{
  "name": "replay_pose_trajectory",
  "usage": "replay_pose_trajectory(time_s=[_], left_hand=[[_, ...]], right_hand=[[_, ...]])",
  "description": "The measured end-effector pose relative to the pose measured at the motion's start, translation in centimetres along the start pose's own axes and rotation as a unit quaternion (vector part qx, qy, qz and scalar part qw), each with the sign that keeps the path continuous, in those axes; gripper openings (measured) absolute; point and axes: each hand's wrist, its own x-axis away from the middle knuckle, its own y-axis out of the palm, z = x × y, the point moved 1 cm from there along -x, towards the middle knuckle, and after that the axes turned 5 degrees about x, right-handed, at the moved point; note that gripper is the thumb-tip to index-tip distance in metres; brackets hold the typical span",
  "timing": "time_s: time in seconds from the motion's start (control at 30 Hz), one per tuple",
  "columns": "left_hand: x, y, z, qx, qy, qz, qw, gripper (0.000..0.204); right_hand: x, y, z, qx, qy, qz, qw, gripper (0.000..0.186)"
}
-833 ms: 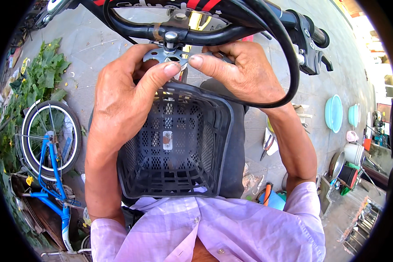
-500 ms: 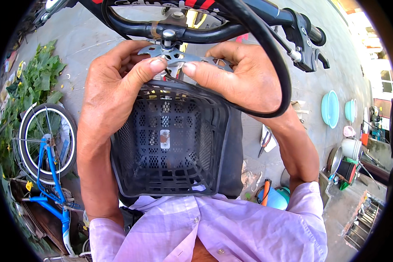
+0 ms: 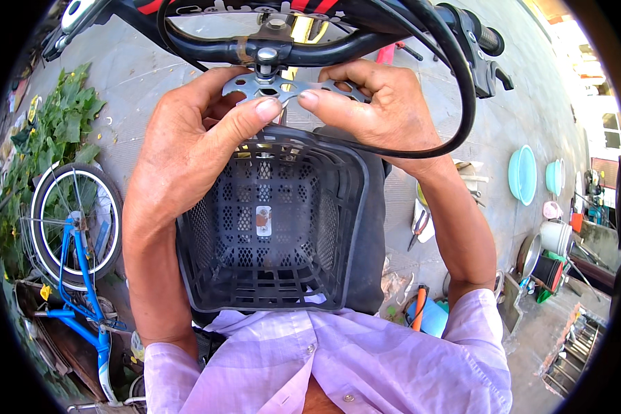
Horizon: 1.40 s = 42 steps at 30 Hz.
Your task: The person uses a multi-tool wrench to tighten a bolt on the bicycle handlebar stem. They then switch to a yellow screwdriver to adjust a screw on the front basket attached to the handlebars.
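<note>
A flat silver multi-hole spanner (image 3: 288, 87) spans both my hands, just under the bolt (image 3: 267, 54) at the middle of a black bicycle handlebar (image 3: 338, 52). My left hand (image 3: 190, 141) pinches its left end, thumb on top and fingers curled behind. On the right end, my right hand (image 3: 383, 110) grips with the thumb in front and the fingers bent behind. The spanner surrounds or touches the bolt's lower part; exactly how it seats is hard to see. Below hangs a black plastic basket (image 3: 361, 207), between my forearms.
A black cable (image 3: 470, 96) loops around my right hand. Left lie a blue bicycle (image 3: 83, 265) and green plants (image 3: 65, 114). Pliers (image 3: 418, 224) rest on the paving to the right, with light blue basins (image 3: 522, 175) and a white bucket (image 3: 555, 234) farther off.
My right hand has risen slightly, and the spanner's right end has come up with it. The right handlebar end has shifted left and up, while the cable loop has swung right. Both hands keep hold.
</note>
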Motion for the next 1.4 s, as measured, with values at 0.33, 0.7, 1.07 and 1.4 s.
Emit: replay_pose_trajectory(time_s=[0.33, 0.7, 1.07, 1.4], left_hand=[[0.1, 0.5, 0.0, -0.059, 0.004, 0.039, 0.997, 0.051], [0.1, 1.2, 0.1, -0.088, 0.025, 0.095, 0.991, 0.042], [0.3, 1.7, 0.6, -0.197, 0.082, 0.137, 0.967, 0.039], [0.6, 2.6, 1.1, -0.284, 0.133, 0.176, 0.933, 0.034]], right_hand=[[-0.2, 0.4, 0.5, -0.001, -0.034, 0.021, 0.999, 0.050], [-1.3, 0.4, 1.9, 0.111, -0.120, 0.043, 0.986, 0.056], [-2.5, 1.0, 3.0, 0.008, -0.105, -0.023, 0.994, 0.058], [-3.8, 4.0, 5.9, -0.123, -0.115, -0.028, 0.985, 0.046]])
